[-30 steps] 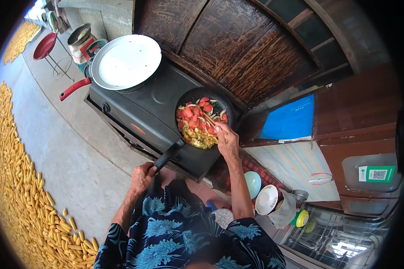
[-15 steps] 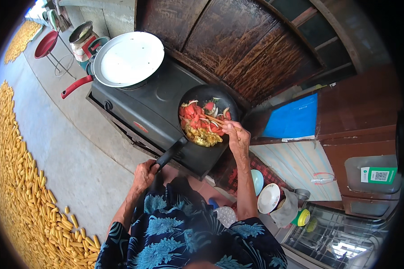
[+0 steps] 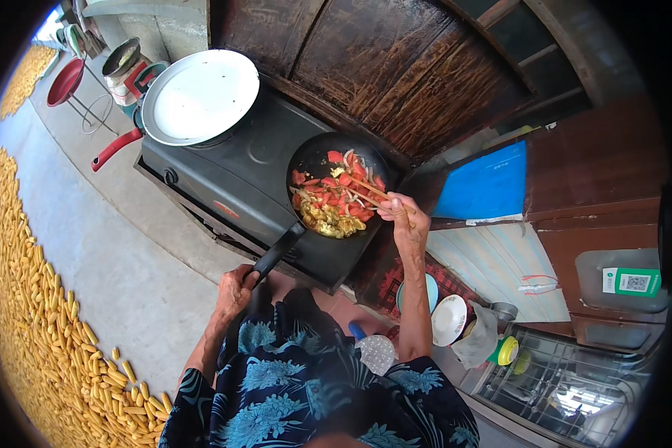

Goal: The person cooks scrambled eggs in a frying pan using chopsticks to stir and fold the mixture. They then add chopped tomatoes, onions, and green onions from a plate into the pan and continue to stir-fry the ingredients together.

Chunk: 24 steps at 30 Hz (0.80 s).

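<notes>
A dark frying pan (image 3: 302, 153) rests on the right side of the black stove (image 3: 257, 190). My left hand (image 3: 236, 290) is closed round the end of its black handle (image 3: 278, 250). In the pan lie chopped tomato pieces (image 3: 325, 193) with pale onion-like slices, and yellow cooked egg (image 3: 328, 221) gathers at the near side. My right hand (image 3: 405, 218) grips a pair of wooden chopsticks (image 3: 373, 190), whose tips are apart and reach into the tomato.
A white lid (image 3: 201, 97) covers a red-handled pan (image 3: 118, 148) on the stove's left. Behind rises a worn wooden panel (image 3: 381, 82). A blue folder (image 3: 484, 183), bowls (image 3: 449, 321) and a rack (image 3: 560, 388) are at right; corn cobs (image 3: 60, 336) spread over the floor at left.
The chopsticks have spread apart, and the tomato is more scattered toward the pan's far side. My right hand has shifted slightly right; the left still holds the handle. The whole view has shifted slightly.
</notes>
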{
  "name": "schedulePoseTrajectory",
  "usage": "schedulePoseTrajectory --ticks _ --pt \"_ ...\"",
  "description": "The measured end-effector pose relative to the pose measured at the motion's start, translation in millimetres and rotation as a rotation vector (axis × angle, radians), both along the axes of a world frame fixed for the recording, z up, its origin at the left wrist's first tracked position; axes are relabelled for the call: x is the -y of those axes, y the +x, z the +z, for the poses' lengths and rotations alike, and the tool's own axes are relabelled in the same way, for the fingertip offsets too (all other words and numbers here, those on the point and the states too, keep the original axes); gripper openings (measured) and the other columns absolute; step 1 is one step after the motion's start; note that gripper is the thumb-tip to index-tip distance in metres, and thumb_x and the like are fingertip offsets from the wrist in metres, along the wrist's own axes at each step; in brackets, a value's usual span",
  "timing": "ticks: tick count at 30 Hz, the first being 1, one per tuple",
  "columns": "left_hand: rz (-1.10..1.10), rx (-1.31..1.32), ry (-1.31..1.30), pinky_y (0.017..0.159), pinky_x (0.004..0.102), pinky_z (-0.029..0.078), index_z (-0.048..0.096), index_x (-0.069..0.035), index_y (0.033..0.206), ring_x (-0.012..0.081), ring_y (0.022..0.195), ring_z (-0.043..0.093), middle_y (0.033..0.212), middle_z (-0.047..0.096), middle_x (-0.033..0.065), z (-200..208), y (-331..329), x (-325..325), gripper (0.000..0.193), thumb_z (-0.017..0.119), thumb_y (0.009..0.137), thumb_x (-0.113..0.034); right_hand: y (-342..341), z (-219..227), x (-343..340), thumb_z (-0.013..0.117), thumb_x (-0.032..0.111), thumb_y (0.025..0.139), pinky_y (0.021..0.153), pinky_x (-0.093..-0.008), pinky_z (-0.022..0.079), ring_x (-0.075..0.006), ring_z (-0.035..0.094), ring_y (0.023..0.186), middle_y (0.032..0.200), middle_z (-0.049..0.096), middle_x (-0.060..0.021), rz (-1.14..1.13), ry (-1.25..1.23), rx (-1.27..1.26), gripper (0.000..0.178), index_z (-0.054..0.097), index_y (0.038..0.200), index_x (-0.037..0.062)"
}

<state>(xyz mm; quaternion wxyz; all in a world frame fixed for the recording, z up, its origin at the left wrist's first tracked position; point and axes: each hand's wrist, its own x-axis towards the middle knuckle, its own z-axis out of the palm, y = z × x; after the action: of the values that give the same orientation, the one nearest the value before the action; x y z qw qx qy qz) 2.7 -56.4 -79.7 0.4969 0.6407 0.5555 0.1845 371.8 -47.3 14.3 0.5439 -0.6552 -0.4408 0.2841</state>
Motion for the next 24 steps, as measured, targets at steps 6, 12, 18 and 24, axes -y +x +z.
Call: schedulePoseTrajectory --ticks 6,12,18,24 --pt "0.001 0.014 -0.026 0.054 0.0337 0.047 0.067 0.006 0.104 0.0174 0.055 0.057 0.066 0.060 0.0103 -2.3 2.2 0.7 0.026 0.060 0.094 -0.018 23.5 -11.0 31.0 0.060 0.022 0.099 0.068 -0.0280 0.056 -0.0169 0.070 0.074 0.087 0.072 -0.0137 -0.205 -0.140 0.098 0.029 0.067 0.114 -0.0021" --pt "-0.003 0.003 -0.007 0.054 0.0334 0.048 0.067 0.005 0.105 0.0168 0.055 0.058 0.066 0.061 0.0103 -2.9 1.1 0.2 0.026 0.061 0.094 -0.018 -21.4 -21.3 -13.2 0.057 0.018 0.101 0.074 -0.0276 0.057 -0.0189 0.072 0.081 0.091 0.072 -0.0140 -0.021 0.010 -0.020 0.028 0.065 0.116 -0.0036" --pt "-0.006 -0.004 -0.002 0.054 0.0333 0.048 0.067 0.005 0.104 0.0170 0.055 0.058 0.064 0.060 0.0099 0.9 1.0 -0.4 0.026 0.061 0.094 -0.018 -45.2 -22.7 -47.9 0.055 0.020 0.102 0.076 -0.0283 0.057 -0.0202 0.072 0.085 0.097 0.071 -0.0145 0.112 0.064 0.003 0.031 0.063 0.117 -0.0054" --pt "0.003 -0.003 -0.001 0.055 0.0336 0.047 0.067 0.004 0.104 0.0173 0.054 0.057 0.065 0.060 0.0097 -4.5 -0.5 2.1 0.025 0.061 0.094 -0.019 -9.5 -33.4 -25.6 0.057 0.021 0.100 0.071 -0.0286 0.057 -0.0190 0.071 0.080 0.088 0.071 -0.0125 -0.002 -0.036 0.053 0.028 0.065 0.114 -0.0027"
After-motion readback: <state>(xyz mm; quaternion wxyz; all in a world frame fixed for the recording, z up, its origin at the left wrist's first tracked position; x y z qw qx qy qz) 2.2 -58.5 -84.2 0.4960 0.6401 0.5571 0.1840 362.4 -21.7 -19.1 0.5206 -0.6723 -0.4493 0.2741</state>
